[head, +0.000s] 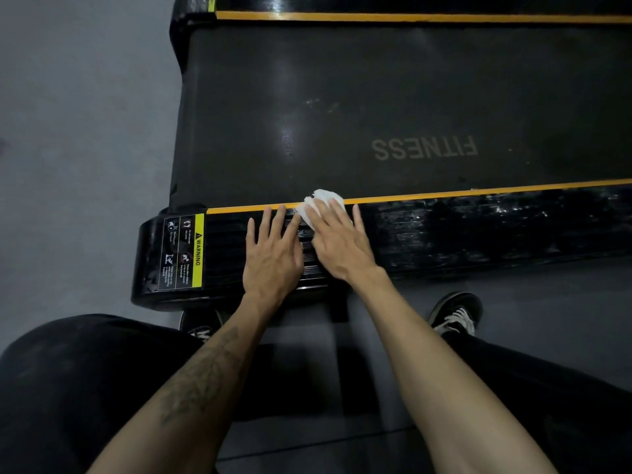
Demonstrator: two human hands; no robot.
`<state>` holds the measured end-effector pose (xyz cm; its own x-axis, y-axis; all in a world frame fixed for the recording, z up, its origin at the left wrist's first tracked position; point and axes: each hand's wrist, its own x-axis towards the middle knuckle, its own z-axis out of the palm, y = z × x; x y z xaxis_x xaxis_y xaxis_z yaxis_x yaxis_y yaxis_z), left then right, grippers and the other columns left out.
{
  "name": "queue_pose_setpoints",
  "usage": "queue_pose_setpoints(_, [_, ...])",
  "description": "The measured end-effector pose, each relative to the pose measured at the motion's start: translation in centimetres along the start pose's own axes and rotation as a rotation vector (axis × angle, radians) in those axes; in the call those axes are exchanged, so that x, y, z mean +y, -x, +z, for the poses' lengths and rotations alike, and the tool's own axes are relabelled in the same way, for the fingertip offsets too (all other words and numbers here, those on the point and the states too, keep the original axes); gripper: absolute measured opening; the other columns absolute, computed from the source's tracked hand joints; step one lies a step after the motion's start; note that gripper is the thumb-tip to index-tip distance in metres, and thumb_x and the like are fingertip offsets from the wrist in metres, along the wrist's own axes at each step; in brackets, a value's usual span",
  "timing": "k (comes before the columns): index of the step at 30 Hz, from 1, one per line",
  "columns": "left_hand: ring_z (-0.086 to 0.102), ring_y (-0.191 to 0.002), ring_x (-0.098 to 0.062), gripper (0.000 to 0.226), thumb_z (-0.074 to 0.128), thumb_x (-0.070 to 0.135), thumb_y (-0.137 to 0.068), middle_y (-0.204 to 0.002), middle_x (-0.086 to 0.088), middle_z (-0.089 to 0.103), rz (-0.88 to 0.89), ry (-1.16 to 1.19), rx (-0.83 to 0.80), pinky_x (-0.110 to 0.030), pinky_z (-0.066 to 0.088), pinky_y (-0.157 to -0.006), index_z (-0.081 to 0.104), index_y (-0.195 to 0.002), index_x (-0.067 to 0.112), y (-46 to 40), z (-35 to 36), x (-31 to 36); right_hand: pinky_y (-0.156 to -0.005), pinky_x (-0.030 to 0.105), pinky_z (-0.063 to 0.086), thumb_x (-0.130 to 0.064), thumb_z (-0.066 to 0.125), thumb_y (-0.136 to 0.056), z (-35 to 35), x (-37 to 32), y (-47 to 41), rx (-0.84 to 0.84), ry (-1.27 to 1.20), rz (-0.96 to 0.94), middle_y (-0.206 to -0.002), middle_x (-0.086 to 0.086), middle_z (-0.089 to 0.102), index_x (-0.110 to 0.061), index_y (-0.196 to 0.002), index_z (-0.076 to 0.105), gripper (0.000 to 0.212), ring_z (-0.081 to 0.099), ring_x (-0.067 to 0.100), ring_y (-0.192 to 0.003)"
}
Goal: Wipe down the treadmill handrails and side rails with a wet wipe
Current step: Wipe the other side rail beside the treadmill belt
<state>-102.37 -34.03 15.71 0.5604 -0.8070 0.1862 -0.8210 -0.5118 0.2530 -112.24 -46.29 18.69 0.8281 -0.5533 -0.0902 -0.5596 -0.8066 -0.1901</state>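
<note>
Both forearms point(393, 354) reach down: left hand point(273, 251) flat, fingers spread, right hand point(338, 241) pressing the crumpled white wet wipe point(321, 200) along the ribbed black side rail point(478, 227), best kept firm.

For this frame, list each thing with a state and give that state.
wet wipe: crumpled, pressed on near side rail under right hand
right hand: fingers straight, pressing wipe
left hand: flat on rail, holding nothing
near side rail: streaked, smeared
belt: scuffed, nothing on it
</note>
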Motion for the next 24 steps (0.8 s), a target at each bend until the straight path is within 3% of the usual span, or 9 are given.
queue_pose_setpoints(5, [0.025,-0.155,-0.03,0.055,0.027,0.034,-0.103,-0.163,-0.011,0.037,-0.006,0.005,-0.007,-0.056,0.02,-0.125,0.048,-0.152,0.018,0.0,-0.1,0.0,-0.126,0.055,-0.001,-0.027,0.031,-0.104,-0.6,1.5,0.0,0.028,-0.019,0.216,-0.17,-0.005,0.017,-0.02,-0.163,0.016,0.061,0.006,0.024,-0.158])
queue_pose_setpoints(10, [0.027,-0.154,-0.031,0.054,0.029,0.032,-0.101,-0.161,-0.013,0.039,0.003,0.012,-0.003,-0.057,0.021,-0.124,0.048,-0.15,0.018,0.1,-0.1,0.1,-0.126,0.056,-0.002,-0.02,0.037,-0.101,-0.3,-1.9,-0.7,-0.015,-0.109,0.017,-0.17,-0.01,0.013,-0.028,-0.162,0.019,0.064,0.003,0.023,-0.158])
queue_pose_setpoints(13, [0.028,-0.153,-0.031,0.054,0.03,0.031,-0.101,-0.161,-0.012,0.04,-0.001,0.02,0.006,-0.057,0.022,-0.124,0.049,-0.15,0.019,0.1,0.0,0.0,-0.125,0.059,0.005,-0.021,0.038,-0.099,-0.2,-1.0,-0.6,0.007,-0.063,-0.04,-0.17,-0.01,0.016,-0.031,-0.162,0.022,0.066,0.009,0.021,-0.157])
queue_pose_setpoints(19, [0.026,-0.154,-0.03,0.054,0.029,0.033,-0.103,-0.162,-0.011,0.038,0.002,0.021,-0.013,-0.056,0.02,-0.125,0.047,-0.151,0.018,0.0,-0.1,0.0,-0.125,0.058,0.002,-0.026,0.033,-0.104,-1.1,4.2,0.7,0.05,0.008,0.212,-0.169,-0.004,0.021,-0.021,-0.163,0.02,0.061,0.012,0.021,-0.156])
queue_pose_setpoints(24, [0.044,-0.142,-0.036,0.047,0.039,0.027,-0.097,-0.146,-0.018,0.054,-0.049,0.021,0.06,-0.059,0.031,-0.119,0.061,-0.134,0.009,-0.7,0.0,0.8,-0.126,0.054,0.0,-0.028,0.029,-0.103,-0.4,1.6,0.8,0.045,-0.034,0.167,-0.17,-0.006,0.016,-0.02,-0.163,0.019,0.061,0.009,0.021,-0.157])
